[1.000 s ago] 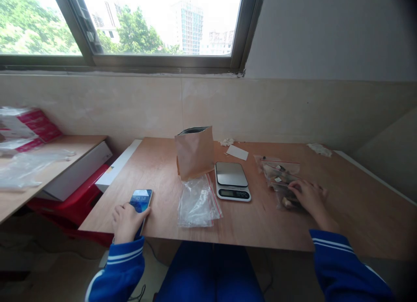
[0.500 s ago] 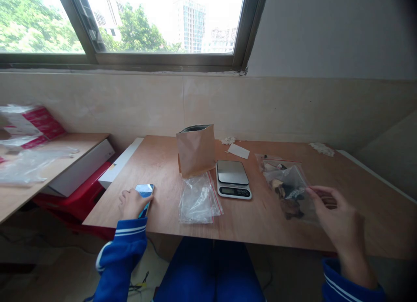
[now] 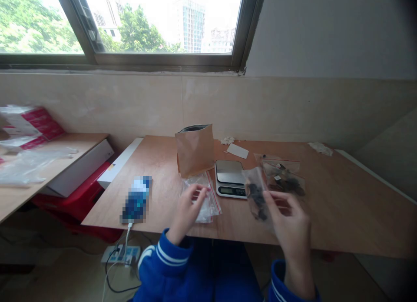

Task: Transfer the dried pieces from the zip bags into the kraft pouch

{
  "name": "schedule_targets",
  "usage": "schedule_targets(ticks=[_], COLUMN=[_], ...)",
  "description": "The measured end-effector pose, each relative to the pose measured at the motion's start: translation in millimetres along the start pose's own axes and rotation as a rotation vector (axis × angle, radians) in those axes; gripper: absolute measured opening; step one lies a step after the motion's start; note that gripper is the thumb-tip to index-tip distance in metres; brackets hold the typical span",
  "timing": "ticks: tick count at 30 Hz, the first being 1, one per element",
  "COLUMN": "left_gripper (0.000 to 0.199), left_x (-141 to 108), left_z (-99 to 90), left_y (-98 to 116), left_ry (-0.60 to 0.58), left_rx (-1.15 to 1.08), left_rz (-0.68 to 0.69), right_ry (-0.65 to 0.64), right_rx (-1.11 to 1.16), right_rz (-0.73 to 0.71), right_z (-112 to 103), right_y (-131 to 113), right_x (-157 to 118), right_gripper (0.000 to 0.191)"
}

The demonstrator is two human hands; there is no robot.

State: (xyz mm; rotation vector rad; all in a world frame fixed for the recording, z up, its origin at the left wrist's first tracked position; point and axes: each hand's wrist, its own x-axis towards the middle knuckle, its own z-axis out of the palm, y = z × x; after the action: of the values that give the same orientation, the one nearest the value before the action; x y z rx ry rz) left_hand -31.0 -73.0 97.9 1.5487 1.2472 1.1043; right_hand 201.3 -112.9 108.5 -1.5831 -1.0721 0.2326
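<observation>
Raised over the front of the table, my right hand (image 3: 291, 217) pinches the edge of a clear zip bag (image 3: 256, 200) with dark brown, dried-looking pieces inside. The held bag hangs in front of the right side of the white digital kitchen scale (image 3: 230, 171). My left hand (image 3: 189, 210), fingers loosely curled and nothing visible in them, hovers over flat, clear zip bags (image 3: 213, 208) with red seal strips. Behind it stands a brown kraft paper pouch (image 3: 194, 151), its top open. Other filled zip bags (image 3: 286, 180) lie right of the scale.
At the table's left lies a phone (image 3: 137, 200), blurred out, on a white cable running to a power strip (image 3: 122, 253) below. A white card (image 3: 237, 151) is behind the scale. Pink-and-white packages (image 3: 42, 124) sit on another table, with a red stool (image 3: 74, 206) beneath.
My left hand has left the phone and moved right, over the flat zip bags. My right hand has lifted the filled zip bag and brought it left, towards the scale.
</observation>
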Motion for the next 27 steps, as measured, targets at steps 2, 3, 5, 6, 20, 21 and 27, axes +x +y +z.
schedule_targets(ticks=[2,3,5,6,20,21,27], left_gripper=[0.036,0.036,0.035,0.035,0.033,0.033,0.032], left_x=[-12,-15,-19,-20,-16,-15,-14], left_z=[35.0,49.0,69.4,76.0,77.3,76.4,69.0], left_y=[16,21,26,26,16,16,10], left_ry=[-0.156,-0.205,-0.244,-0.217,0.007,0.004,-0.052], left_rx=[-0.215,-0.292,-0.386,-0.404,-0.288,-0.277,-0.185], left_rz=[-0.005,0.001,0.014,0.018,0.131,0.145,0.224], right_ry=[-0.096,-0.155,-0.278,-0.329,-0.529,-0.545,-0.527], right_rx=[0.123,0.199,0.362,0.433,0.497,0.498,0.407], right_rz=[-0.006,0.010,0.080,0.118,0.091,0.084,0.059], right_z=[16,23,33,36,35,34,32], right_y=[-3,-5,-8,-10,-21,-22,-24], right_x=[-11,-16,-25,-28,-38,-39,-38], right_gripper=[0.034,0.032,0.031,0.030,0.034,0.033,0.032])
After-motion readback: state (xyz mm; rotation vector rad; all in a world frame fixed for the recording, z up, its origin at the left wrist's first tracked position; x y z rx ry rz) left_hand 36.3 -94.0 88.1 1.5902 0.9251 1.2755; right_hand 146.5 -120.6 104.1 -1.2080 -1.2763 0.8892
